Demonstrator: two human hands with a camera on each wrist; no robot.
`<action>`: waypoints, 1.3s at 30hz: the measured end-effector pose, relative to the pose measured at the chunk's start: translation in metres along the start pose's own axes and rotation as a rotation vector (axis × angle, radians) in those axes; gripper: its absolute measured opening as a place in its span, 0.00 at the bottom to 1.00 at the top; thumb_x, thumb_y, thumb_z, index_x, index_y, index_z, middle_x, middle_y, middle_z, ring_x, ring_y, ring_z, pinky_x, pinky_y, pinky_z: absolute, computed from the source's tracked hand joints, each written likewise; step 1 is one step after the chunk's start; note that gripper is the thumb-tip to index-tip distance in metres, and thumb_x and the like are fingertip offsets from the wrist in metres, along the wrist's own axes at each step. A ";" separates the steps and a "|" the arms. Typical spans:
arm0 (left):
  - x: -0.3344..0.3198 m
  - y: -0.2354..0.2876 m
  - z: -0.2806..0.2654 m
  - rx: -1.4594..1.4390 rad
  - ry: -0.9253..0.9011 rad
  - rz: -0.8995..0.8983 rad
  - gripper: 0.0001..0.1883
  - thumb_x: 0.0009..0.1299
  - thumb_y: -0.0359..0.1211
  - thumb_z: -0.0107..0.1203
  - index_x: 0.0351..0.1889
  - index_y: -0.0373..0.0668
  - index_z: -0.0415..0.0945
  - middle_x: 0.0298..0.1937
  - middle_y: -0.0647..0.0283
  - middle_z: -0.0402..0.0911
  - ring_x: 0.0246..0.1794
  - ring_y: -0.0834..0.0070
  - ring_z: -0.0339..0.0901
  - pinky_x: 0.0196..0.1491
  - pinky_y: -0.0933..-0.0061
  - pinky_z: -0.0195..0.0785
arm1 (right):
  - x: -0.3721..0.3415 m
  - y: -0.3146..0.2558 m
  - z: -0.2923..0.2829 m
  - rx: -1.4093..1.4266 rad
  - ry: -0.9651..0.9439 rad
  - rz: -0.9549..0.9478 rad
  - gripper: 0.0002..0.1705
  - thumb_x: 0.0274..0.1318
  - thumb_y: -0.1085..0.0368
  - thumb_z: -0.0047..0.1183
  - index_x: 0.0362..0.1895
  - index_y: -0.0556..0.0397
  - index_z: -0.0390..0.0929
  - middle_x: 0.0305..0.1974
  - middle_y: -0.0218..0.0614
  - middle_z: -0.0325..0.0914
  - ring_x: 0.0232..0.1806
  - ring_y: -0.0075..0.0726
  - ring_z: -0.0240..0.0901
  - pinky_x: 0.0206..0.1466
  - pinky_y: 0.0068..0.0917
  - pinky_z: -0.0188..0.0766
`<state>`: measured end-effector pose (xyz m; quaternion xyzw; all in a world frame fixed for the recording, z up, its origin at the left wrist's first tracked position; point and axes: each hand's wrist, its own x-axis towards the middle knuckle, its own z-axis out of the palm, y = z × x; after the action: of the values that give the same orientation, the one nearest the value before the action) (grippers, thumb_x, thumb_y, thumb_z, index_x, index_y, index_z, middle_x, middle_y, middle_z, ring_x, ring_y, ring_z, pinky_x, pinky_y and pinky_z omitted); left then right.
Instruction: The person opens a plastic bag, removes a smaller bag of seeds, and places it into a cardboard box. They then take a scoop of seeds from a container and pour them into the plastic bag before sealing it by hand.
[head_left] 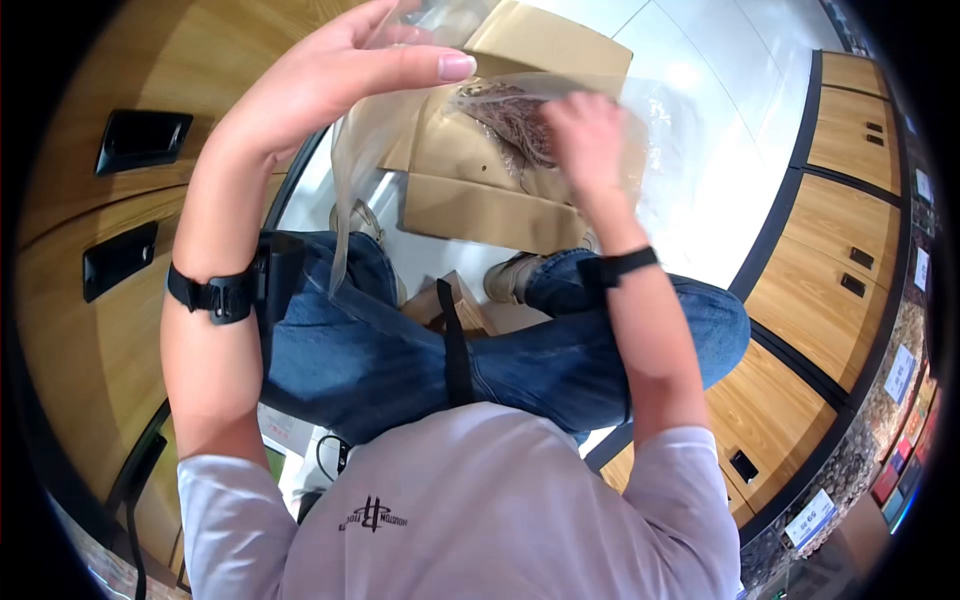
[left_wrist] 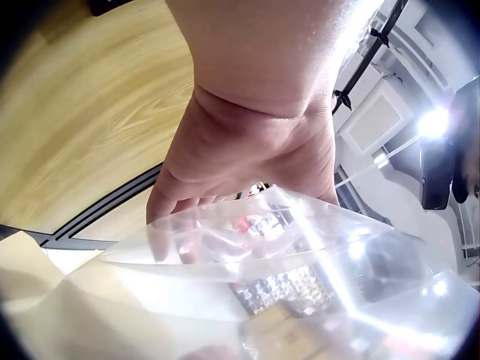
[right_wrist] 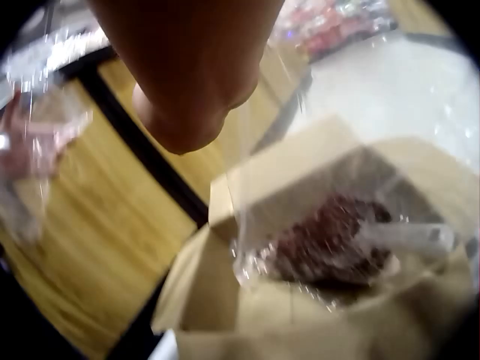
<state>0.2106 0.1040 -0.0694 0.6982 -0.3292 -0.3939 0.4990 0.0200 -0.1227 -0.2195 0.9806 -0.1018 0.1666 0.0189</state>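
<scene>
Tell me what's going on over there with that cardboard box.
A person is handling a clear plastic bag at an open cardboard box. The left hand, thumb stretched out, is at the bag. The right hand is over the box, beside some dark reddish-brown stuff; it is blurred, so I can't tell whether it grips anything. That stuff shows through plastic, and whether it lies inside the bag isn't clear.

Tan box (head_left: pixel 485 210), colourless plastic bag (left_wrist: pixel 375 259), reddish-brown bundle (right_wrist: pixel 322 240), blue jeans (head_left: pixel 350 345), black straps (head_left: pixel 228 299), yellowish wood-grain cabinets (head_left: pixel 830 215)
</scene>
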 end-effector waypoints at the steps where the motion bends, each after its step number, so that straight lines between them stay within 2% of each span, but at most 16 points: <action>1: 0.000 0.001 -0.002 -0.002 -0.002 0.003 0.35 0.65 0.45 0.63 0.67 0.38 0.68 0.61 0.57 0.76 0.61 0.70 0.71 0.65 0.71 0.61 | -0.004 -0.012 0.026 -0.053 -0.105 -0.017 0.08 0.49 0.68 0.53 0.35 0.44 0.80 0.40 0.33 0.77 0.50 0.43 0.69 0.52 0.39 0.64; 2: -0.001 0.000 -0.005 -0.012 0.007 0.012 0.35 0.65 0.45 0.63 0.67 0.38 0.68 0.61 0.58 0.76 0.61 0.70 0.71 0.65 0.70 0.61 | -0.008 -0.005 0.050 -0.056 -0.105 -0.017 0.08 0.49 0.68 0.53 0.35 0.44 0.80 0.40 0.33 0.77 0.50 0.43 0.69 0.52 0.39 0.64; 4: -0.005 -0.002 -0.014 -0.030 0.020 0.002 0.34 0.65 0.44 0.63 0.67 0.38 0.69 0.61 0.58 0.76 0.61 0.71 0.71 0.65 0.70 0.60 | -0.015 0.013 0.085 -0.106 -0.287 0.178 0.09 0.51 0.64 0.53 0.38 0.43 0.82 0.44 0.31 0.77 0.56 0.41 0.66 0.57 0.40 0.62; 8: -0.010 -0.012 -0.032 -0.031 -0.038 -0.095 0.35 0.65 0.42 0.62 0.68 0.38 0.67 0.62 0.57 0.75 0.62 0.70 0.70 0.64 0.70 0.61 | -0.011 0.015 0.112 0.004 -0.526 0.182 0.15 0.51 0.59 0.55 0.43 0.46 0.82 0.45 0.38 0.80 0.53 0.44 0.72 0.54 0.41 0.69; 9: -0.009 -0.015 -0.033 -0.012 -0.038 -0.090 0.36 0.65 0.41 0.63 0.70 0.38 0.65 0.63 0.57 0.74 0.62 0.70 0.70 0.64 0.69 0.61 | -0.008 0.009 0.126 0.030 -0.679 0.110 0.15 0.51 0.61 0.55 0.44 0.47 0.82 0.44 0.40 0.81 0.51 0.47 0.75 0.53 0.43 0.73; 11: -0.009 -0.018 -0.028 -0.074 -0.031 -0.080 0.39 0.64 0.41 0.64 0.71 0.39 0.62 0.64 0.57 0.72 0.63 0.69 0.69 0.64 0.68 0.62 | -0.023 -0.007 0.157 0.376 -0.742 -0.003 0.12 0.52 0.63 0.54 0.42 0.46 0.81 0.44 0.41 0.81 0.52 0.49 0.75 0.55 0.42 0.74; 13: -0.006 -0.019 -0.025 -0.127 -0.025 -0.065 0.42 0.63 0.41 0.65 0.73 0.39 0.59 0.65 0.57 0.71 0.63 0.68 0.68 0.64 0.68 0.62 | -0.026 -0.023 0.181 0.422 -0.810 -0.117 0.11 0.50 0.65 0.55 0.40 0.47 0.79 0.44 0.39 0.81 0.54 0.50 0.74 0.56 0.42 0.74; 14: -0.006 -0.020 -0.025 -0.133 -0.028 -0.056 0.44 0.62 0.41 0.66 0.74 0.39 0.57 0.65 0.57 0.70 0.64 0.68 0.68 0.64 0.67 0.61 | -0.028 -0.030 0.192 0.412 -0.873 -0.078 0.11 0.49 0.67 0.57 0.39 0.48 0.78 0.46 0.40 0.79 0.56 0.49 0.73 0.57 0.42 0.74; 18: -0.005 -0.027 -0.026 -0.093 -0.006 -0.074 0.47 0.60 0.39 0.69 0.76 0.40 0.55 0.64 0.59 0.70 0.63 0.68 0.67 0.65 0.67 0.60 | -0.033 -0.037 0.214 0.359 -0.890 -0.079 0.13 0.48 0.68 0.59 0.42 0.50 0.78 0.49 0.40 0.78 0.57 0.47 0.73 0.58 0.40 0.74; 23: 0.001 -0.028 -0.028 -0.098 0.031 -0.126 0.48 0.59 0.35 0.70 0.76 0.42 0.55 0.63 0.62 0.70 0.64 0.69 0.67 0.64 0.67 0.61 | -0.048 -0.033 0.225 0.263 -0.923 -0.120 0.14 0.55 0.71 0.51 0.47 0.53 0.78 0.52 0.43 0.77 0.57 0.48 0.75 0.55 0.41 0.77; 27: 0.008 -0.038 -0.031 -0.149 0.025 -0.157 0.48 0.58 0.34 0.70 0.76 0.43 0.55 0.63 0.64 0.70 0.63 0.69 0.68 0.64 0.67 0.62 | -0.045 -0.034 0.217 0.313 -1.051 -0.015 0.11 0.57 0.70 0.48 0.41 0.54 0.81 0.45 0.44 0.83 0.49 0.51 0.81 0.52 0.42 0.79; 31: 0.014 -0.042 -0.030 -0.057 -0.001 -0.119 0.50 0.56 0.33 0.71 0.76 0.42 0.55 0.64 0.63 0.70 0.63 0.69 0.69 0.65 0.66 0.63 | -0.050 -0.034 0.224 0.293 -1.039 0.029 0.13 0.58 0.69 0.47 0.40 0.55 0.85 0.45 0.49 0.83 0.50 0.52 0.81 0.53 0.43 0.78; 33: 0.019 -0.046 -0.030 -0.054 -0.017 -0.096 0.56 0.52 0.39 0.77 0.76 0.37 0.51 0.68 0.46 0.68 0.67 0.58 0.67 0.68 0.60 0.60 | -0.054 -0.034 0.230 0.275 -1.031 0.039 0.13 0.59 0.69 0.47 0.41 0.56 0.84 0.45 0.49 0.83 0.51 0.53 0.80 0.54 0.43 0.78; 35: 0.023 -0.048 -0.025 0.063 -0.010 -0.002 0.58 0.50 0.38 0.78 0.76 0.40 0.52 0.68 0.47 0.68 0.67 0.58 0.67 0.68 0.59 0.59 | -0.056 -0.033 0.244 0.335 -0.981 0.141 0.07 0.50 0.64 0.55 0.33 0.49 0.82 0.39 0.49 0.83 0.43 0.56 0.80 0.48 0.45 0.77; 37: 0.023 -0.046 -0.025 0.182 -0.001 0.073 0.59 0.48 0.38 0.79 0.76 0.43 0.52 0.68 0.47 0.68 0.67 0.58 0.67 0.69 0.59 0.59 | -0.024 -0.039 0.222 0.468 -0.902 0.151 0.07 0.47 0.63 0.58 0.32 0.48 0.83 0.34 0.48 0.83 0.39 0.57 0.80 0.46 0.45 0.77; 39: 0.021 -0.042 -0.020 0.304 0.042 0.177 0.61 0.43 0.38 0.79 0.76 0.47 0.53 0.68 0.47 0.68 0.68 0.56 0.67 0.70 0.59 0.59 | 0.027 -0.044 0.179 0.683 -0.748 0.232 0.14 0.48 0.58 0.62 0.35 0.55 0.84 0.38 0.46 0.84 0.37 0.43 0.82 0.46 0.36 0.78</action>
<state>0.2413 0.1068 -0.1108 0.7421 -0.4346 -0.2793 0.4271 0.1116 -0.0972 -0.3803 0.9056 -0.1496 -0.1704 -0.3585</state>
